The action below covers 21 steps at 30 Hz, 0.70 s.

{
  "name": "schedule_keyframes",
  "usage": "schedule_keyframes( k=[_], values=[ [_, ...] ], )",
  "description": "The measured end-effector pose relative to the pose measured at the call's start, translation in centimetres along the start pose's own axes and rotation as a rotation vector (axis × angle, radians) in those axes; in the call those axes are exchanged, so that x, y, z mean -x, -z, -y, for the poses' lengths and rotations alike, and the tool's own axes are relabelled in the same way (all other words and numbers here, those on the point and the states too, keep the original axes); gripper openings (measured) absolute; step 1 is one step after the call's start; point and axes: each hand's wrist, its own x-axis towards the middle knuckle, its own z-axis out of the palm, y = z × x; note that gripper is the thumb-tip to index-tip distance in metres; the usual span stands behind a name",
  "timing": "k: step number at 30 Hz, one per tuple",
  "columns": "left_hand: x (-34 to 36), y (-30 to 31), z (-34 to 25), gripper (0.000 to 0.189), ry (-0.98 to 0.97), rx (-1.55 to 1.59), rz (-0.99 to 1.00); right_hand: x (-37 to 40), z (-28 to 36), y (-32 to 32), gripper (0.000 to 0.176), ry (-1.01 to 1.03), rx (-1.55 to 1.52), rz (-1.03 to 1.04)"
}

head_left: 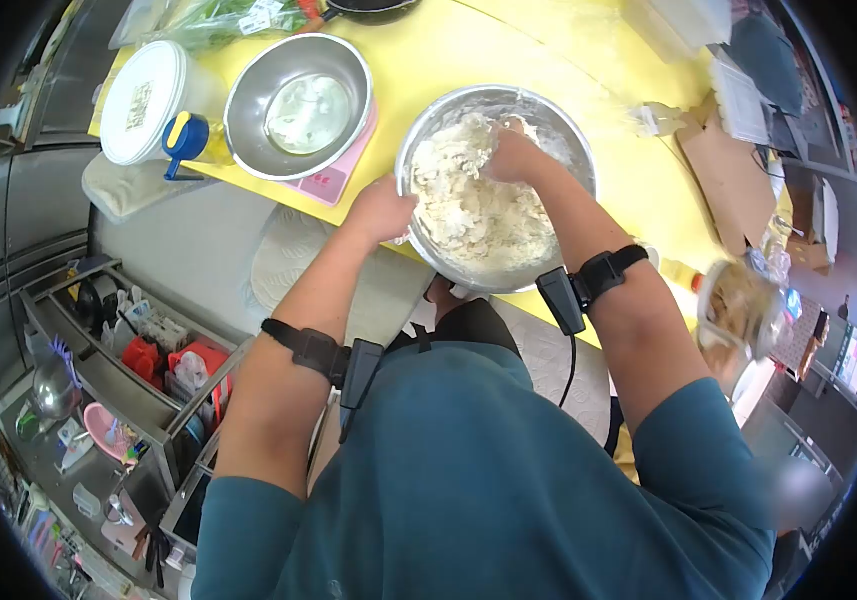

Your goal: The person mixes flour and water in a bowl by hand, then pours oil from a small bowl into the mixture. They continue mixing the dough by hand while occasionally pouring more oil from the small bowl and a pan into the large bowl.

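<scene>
A large steel mixing bowl (576, 165) stands at the table's near edge with shaggy, floury dough (479, 210) inside. My left hand (386, 210) is closed on the bowl's left rim, and bits of dough stick to it. Inside the bowl, my right hand (514, 155) is pushed into the upper part of the dough. Its fingers curl into the mass and are partly hidden there.
Left of the bowl, a second steel bowl (249, 110) holding clear liquid sits on a pink kitchen scale (324, 187). Nearby are a white lidded tub (144, 100) and a blue-capped bottle (194, 140). Cardboard (729, 180) lies at right; an open drawer (139, 385) is lower left.
</scene>
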Motion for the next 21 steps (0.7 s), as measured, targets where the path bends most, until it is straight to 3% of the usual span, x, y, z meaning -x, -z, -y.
schedule_keyframes(
  k=[1, 5, 7, 8, 12, 15, 21],
  values=[
    [-0.1, 0.2, -0.1, 0.039, -0.015, -0.045, -0.009, -0.9, 0.2, -0.8, 0.060, 0.050, 0.071, -0.053],
    [-1.4, -0.9, 1.7, 0.040, -0.040, -0.132, -0.080, -3.4, 1.1, -1.2, 0.059, 0.051, -0.517, 0.112],
    [-1.8, -1.2, 1.9, 0.040, -0.035, -0.200, -0.103, -4.6, 1.8, -2.0, 0.056, 0.181, -0.727, 0.238],
    [-1.7, -1.1, 1.8, 0.039, -0.048, -0.215, -0.124, -5.3, 2.8, -2.5, 0.054, 0.218, -0.372, 0.197],
    [-0.4, -0.7, 0.7, 0.038, -0.087, -0.207, -0.142, -1.8, 3.7, -0.8, 0.064, 0.437, -0.097, 0.172],
    [-0.4, -0.7, 0.5, 0.039, -0.100, -0.208, -0.135, 5.5, 4.4, 3.8, 0.065, 0.457, 0.078, 0.164],
    [-0.3, -0.4, 0.1, 0.039, -0.112, -0.197, -0.094, 11.8, 3.6, 1.9, 0.056, 0.294, 0.129, 0.299]
  ],
)
